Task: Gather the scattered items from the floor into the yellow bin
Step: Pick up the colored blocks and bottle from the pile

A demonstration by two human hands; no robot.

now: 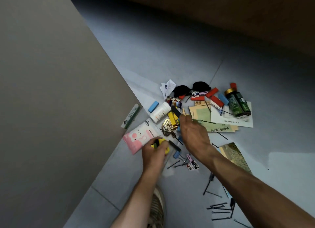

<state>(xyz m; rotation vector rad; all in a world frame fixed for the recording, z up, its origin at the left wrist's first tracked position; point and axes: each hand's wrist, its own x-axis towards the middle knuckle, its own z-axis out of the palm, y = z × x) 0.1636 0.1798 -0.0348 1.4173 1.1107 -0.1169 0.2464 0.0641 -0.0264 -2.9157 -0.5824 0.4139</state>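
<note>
While the yellow bin stays out of view, the scattered items (201,108) lie heaped on the grey floor (170,57). Left hand (154,152) grips small yellow pieces (163,142): light, stiff, easy to pinch. Right hand (194,134) reaches in, fingers curled over something green, hold unclear. Hairpins (219,206) look thin and slippery; the green bottle (237,103) is heavier, so take its body.

One head-worn wide-angle view looks steeply down, close over the cluttered floor (170,57).

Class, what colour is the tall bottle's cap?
Gold, on the dark green bottle; head view.
</note>
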